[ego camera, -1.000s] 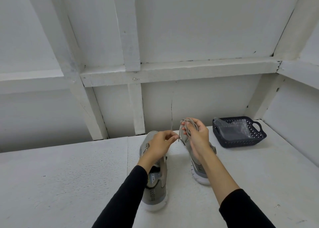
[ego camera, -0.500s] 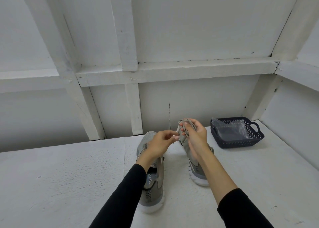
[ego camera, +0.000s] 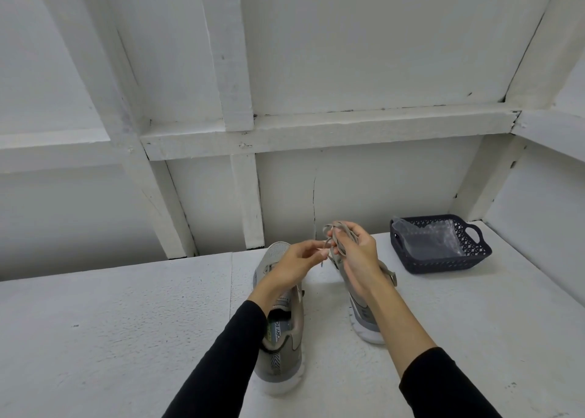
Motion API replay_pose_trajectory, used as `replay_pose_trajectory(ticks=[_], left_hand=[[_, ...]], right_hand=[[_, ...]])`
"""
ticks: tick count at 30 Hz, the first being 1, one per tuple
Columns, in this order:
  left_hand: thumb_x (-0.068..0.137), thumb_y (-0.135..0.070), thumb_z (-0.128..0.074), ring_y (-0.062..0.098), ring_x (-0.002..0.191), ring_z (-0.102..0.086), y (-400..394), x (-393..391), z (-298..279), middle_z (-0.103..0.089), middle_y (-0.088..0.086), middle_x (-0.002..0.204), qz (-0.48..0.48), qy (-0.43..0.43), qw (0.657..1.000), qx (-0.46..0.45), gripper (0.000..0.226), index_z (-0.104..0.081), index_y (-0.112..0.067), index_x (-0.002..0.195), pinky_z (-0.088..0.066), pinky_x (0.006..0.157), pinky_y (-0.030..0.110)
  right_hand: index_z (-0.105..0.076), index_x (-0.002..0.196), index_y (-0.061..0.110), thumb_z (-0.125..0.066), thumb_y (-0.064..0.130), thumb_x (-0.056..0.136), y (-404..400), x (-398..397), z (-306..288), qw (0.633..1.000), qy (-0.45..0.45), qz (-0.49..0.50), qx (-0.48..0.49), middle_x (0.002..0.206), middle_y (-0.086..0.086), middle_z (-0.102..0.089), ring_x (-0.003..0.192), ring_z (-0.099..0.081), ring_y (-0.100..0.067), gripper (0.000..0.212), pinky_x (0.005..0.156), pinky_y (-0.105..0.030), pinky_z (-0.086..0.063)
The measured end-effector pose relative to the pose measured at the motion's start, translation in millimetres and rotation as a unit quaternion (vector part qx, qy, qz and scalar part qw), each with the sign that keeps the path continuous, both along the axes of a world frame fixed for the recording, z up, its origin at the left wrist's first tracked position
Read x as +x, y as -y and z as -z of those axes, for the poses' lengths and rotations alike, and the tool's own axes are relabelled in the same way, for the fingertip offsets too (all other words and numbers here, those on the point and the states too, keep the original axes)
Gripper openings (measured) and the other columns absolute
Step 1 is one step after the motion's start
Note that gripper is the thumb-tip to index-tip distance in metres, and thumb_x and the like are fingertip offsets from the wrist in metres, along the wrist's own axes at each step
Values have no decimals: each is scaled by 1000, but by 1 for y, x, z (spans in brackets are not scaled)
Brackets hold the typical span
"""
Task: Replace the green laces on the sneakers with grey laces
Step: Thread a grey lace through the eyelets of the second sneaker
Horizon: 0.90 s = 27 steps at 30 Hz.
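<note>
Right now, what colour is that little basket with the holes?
Dark navy, almost black: the basket, seen in the head view.

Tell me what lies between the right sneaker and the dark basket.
Only bare white tabletop separates right sneaker from basket, per the head view.

White table: two sneakers, dark basket.
</note>
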<state>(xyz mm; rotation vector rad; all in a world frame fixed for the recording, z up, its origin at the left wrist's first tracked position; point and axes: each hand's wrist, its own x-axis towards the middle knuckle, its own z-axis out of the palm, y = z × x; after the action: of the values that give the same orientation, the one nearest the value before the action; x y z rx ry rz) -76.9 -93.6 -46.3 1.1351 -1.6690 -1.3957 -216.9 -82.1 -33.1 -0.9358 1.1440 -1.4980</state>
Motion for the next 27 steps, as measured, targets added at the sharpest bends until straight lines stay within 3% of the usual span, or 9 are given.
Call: replay_pose_trajectory(ticks=[5, 8, 11, 13, 17, 19, 21, 23, 27], left_hand=[[102, -24, -48, 5, 98, -58, -2, 4, -5, -65, -4, 99, -58, 6, 998, -9, 21, -67, -15, 95, -43, 78, 15], [104, -28, -40, 11, 104, -60, 2, 10, -9, -67, -1, 110, -169, -128, 976, 48, 30, -66, -12, 102, -41, 80, 25], [105, -21, -37, 15, 99, -64, 10, 20, -20, -68, 0, 111, -224, -394, 878, 151, 31, -56, -14, 81, -44, 93, 33], [103, -16, -39, 15, 86, -64, 16, 27, -23, -70, 3, 100, -275, -459, 830, 159, 31, -51, -14, 74, -49, 86, 31], [101, -12, -35, 13, 65, -47, 20, 28, -27, -51, 1, 72, -394, -342, 849, 78, 27, -48, -15, 78, -46, 57, 23], [103, -14, -32, 11, 62, -43, 20, 28, -25, -45, -1, 70, -417, -258, 871, 29, 29, -48, -16, 80, -45, 51, 22], [104, -18, -32, 13, 67, -41, 19, 28, -19, -42, -2, 73, -432, -177, 884, -18, 28, -50, -18, 83, -44, 59, 27], [105, -25, -32, 14, 71, -42, 17, 30, -14, -44, -3, 77, -451, -120, 884, -40, 27, -53, -20, 88, -41, 70, 34], [106, -29, -33, 9, 57, -52, 17, 35, -12, -46, 3, 76, -512, -148, 846, -16, 28, -56, -17, 96, -50, 69, 34]], right_hand=[[-64, 99, 2, -56, 7, 96, 1, 0, 0, 1000, 14, -4, 11, 85, -7, -66, 68, -50, -14, 10, 58, -26, -41], [-63, 96, 10, -56, 4, 95, 8, -10, 1, 996, 51, 60, 46, 91, -5, -66, 74, -57, -15, 9, 61, -23, -47], [-62, 98, 12, -58, 2, 93, 12, -28, -6, 987, 59, 140, 49, 99, -5, -65, 82, -61, -12, 12, 63, -18, -50], [-63, 100, 11, -58, 0, 92, 14, -42, -8, 977, -13, 208, 40, 102, -6, -64, 86, -62, -11, 15, 66, -15, -49], [-64, 98, 16, -50, -11, 83, 17, -61, -1, 937, -190, 290, 49, 109, -12, -60, 94, -61, -23, 34, 75, -32, -53], [-66, 101, 11, -43, -8, 86, 19, -65, 4, 933, -216, 275, 84, 111, -15, -59, 76, -58, -18, 34, 64, -28, -48], [-64, 107, 7, -37, 2, 95, 18, -64, 5, 937, -218, 247, 113, 110, -14, -60, 66, -53, -16, 29, 57, -26, -41], [-60, 112, 6, -32, 18, 102, 16, -63, 8, 934, -220, 249, 127, 112, -15, -62, 85, -57, -25, 32, 69, -31, -42], [-59, 109, 4, -28, 28, 105, 16, -66, 11, 920, -203, 272, 198, 100, -14, -58, 92, -56, -30, 40, 78, -35, -42]])
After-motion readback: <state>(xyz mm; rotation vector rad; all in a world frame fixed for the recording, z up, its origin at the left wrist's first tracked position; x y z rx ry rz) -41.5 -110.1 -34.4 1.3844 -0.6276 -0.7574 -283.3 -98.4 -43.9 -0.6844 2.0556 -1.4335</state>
